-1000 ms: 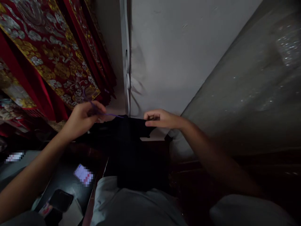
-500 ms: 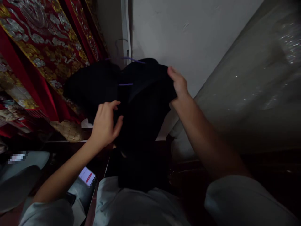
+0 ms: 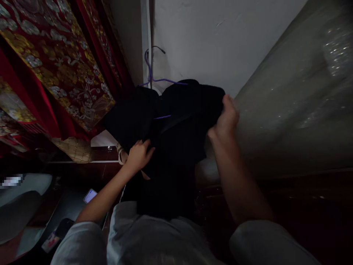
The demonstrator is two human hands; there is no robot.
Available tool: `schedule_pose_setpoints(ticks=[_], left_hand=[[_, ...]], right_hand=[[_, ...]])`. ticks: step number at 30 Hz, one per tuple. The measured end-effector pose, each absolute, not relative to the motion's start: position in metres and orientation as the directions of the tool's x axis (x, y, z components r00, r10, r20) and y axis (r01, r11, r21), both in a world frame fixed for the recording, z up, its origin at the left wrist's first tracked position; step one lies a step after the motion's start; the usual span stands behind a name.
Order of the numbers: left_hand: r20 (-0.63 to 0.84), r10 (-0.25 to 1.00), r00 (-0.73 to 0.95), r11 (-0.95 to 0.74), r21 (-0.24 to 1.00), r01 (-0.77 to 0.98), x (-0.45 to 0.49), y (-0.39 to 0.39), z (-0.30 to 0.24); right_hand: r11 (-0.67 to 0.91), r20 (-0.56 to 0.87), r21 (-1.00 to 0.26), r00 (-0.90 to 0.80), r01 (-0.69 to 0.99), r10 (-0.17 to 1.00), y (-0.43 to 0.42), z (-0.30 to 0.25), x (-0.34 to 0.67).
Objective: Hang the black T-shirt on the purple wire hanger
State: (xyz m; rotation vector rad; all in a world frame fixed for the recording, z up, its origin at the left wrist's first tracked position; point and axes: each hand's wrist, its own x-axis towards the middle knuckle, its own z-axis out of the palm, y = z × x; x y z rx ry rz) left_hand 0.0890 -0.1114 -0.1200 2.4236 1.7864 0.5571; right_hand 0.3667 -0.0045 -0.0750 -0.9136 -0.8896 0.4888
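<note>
A black garment (image 3: 176, 132) hangs on a purple hanger (image 3: 154, 79) whose hook sits at the wall corner. My left hand (image 3: 139, 156) presses on the garment's front near the middle, fingers curled into the cloth. My right hand (image 3: 224, 123) grips the garment's right shoulder edge. The lower part of the garment falls toward my lap and merges with the dark.
Red and gold embroidered cloth (image 3: 55, 59) hangs at the left. A plastic-wrapped bulky surface (image 3: 298, 95) fills the right. A white wall (image 3: 209, 40) stands behind. A lit phone (image 3: 89, 195) and another dark phone (image 3: 56, 233) lie on the dark table at lower left.
The garment on its hanger was lifted from low in front of me up to the wall, and the hook now shows hung at the corner. My right hand moved to the right shoulder.
</note>
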Motion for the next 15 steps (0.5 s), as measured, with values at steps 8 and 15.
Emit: schedule_pose_setpoints(ticks=[8, 15], left_hand=[[0.660, 0.745, -0.097, -0.519, 0.664, 0.539, 0.096, -0.141, -0.170], [0.452, 0.835, -0.313, -0.398, 0.890, 0.223, 0.117, -0.163, -0.180]], right_hand=[[0.498, 0.375, -0.859, 0.516, -0.120, 0.770, -0.118, -0.145, 0.269], [0.230, 0.232, -0.973, -0.074, -0.035, 0.970, -0.134, -0.163, 0.229]])
